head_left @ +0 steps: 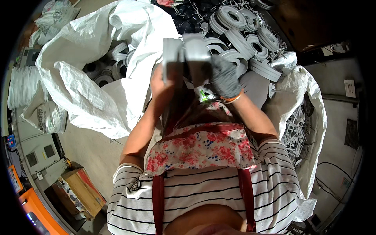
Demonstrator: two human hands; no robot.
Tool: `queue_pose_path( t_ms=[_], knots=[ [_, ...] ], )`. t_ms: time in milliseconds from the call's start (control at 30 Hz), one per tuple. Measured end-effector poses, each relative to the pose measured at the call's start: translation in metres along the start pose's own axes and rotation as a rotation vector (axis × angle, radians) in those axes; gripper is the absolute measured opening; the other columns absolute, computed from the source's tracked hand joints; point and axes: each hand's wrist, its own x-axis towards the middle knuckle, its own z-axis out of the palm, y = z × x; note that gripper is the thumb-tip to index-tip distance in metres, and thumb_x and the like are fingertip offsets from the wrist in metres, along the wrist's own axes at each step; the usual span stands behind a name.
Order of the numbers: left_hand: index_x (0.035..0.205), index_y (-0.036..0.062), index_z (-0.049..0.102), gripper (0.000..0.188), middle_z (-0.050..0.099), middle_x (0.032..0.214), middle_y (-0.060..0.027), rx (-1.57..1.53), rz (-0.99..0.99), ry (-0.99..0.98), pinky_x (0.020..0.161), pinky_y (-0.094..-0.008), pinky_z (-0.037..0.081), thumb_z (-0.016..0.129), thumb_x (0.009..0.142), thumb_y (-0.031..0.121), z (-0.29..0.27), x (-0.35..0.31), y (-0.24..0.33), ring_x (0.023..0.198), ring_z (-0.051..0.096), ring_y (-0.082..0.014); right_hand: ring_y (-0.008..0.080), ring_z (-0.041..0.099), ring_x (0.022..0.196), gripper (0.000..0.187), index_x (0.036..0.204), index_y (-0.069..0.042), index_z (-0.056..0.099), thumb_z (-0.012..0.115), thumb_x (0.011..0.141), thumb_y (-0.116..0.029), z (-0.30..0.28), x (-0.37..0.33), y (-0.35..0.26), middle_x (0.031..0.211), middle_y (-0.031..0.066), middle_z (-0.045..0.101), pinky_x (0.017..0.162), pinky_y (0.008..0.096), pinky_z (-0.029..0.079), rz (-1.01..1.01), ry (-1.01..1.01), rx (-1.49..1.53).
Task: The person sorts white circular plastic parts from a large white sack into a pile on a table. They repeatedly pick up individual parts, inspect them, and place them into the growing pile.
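Note:
In front of my chest, my bare left hand (159,84) grips a light grey plastic ring part (172,55), seen edge-on. My right hand (226,78), in a dark grey glove with an orange cuff, holds a second grey plastic ring part (197,51) close beside the first. This second part is smeared by motion, and whether the two touch I cannot tell. Beyond my hands lies a heap of similar grey ring parts (239,41). More ring parts (103,80) sit inside a large open white woven sack (86,43) on the left.
To the right, another white sack (322,117) holds thin grey plastic scraps (295,133). Small black parts (188,21) lie at the far side. A cardboard box (84,192) and an orange machine (37,211) stand at lower left. Stuffed bags (51,115) line the left side.

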Motion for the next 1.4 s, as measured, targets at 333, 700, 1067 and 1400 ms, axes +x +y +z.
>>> queue_pose_path(
  t_ms=[333, 700, 1067, 1400],
  knots=[
    [0.11, 0.0014, 0.057, 0.043, 0.063, 0.097, -0.0051, -0.42, -0.183, -0.038, 0.077, -0.026, 0.047, 0.074, 0.073, 0.013, -0.013, -0.01, 0.019, 0.085, 0.058, -0.0111, 0.0344, 0.06, 0.079, 0.035, 0.09, -0.004, 0.06, 0.062, 0.083, -0.038, -0.064, 0.048, 0.06, 0.084, 0.0225, 0.061, 0.069, 0.0424, 0.047, 0.355, 0.056, -0.566],
    [0.091, -0.0066, 0.063, 0.038, 0.063, 0.086, -0.0072, -0.093, -0.604, 0.904, 0.065, -0.0291, 0.044, 0.069, 0.08, 0.029, -0.198, 0.05, -0.028, 0.072, 0.055, -0.015, 0.0372, 0.063, 0.085, 0.028, 0.084, -0.004, 0.069, 0.057, 0.073, -0.027, 0.048, 0.038, 0.113, 0.089, 0.0221, 0.065, 0.076, 0.0444, 0.05, 0.411, -0.802, -0.561],
    [0.097, -0.0031, 0.063, 0.031, 0.064, 0.092, -0.0055, -0.269, -0.232, 0.46, 0.07, -0.0267, 0.046, 0.072, 0.078, 0.02, -0.106, 0.023, -0.003, 0.077, 0.059, -0.0137, 0.0319, 0.061, 0.088, 0.026, 0.1, -0.003, 0.061, 0.062, 0.079, -0.019, 0.02, 0.061, 0.062, 0.093, 0.0164, 0.064, 0.079, 0.0372, 0.047, 0.405, -0.172, 0.184],
    [0.113, 0.0004, 0.056, 0.05, 0.06, 0.101, -0.007, -0.908, -0.393, -0.132, 0.08, -0.0313, 0.047, 0.071, 0.081, 0.036, -0.005, 0.006, 0.015, 0.091, 0.057, -0.0181, 0.0356, 0.057, 0.102, 0.053, 0.112, 0.0, 0.054, 0.069, 0.075, -0.036, 0.022, 0.057, 0.011, 0.107, 0.0199, 0.059, 0.09, 0.0404, 0.045, 0.193, -0.355, 0.113]
  ],
)
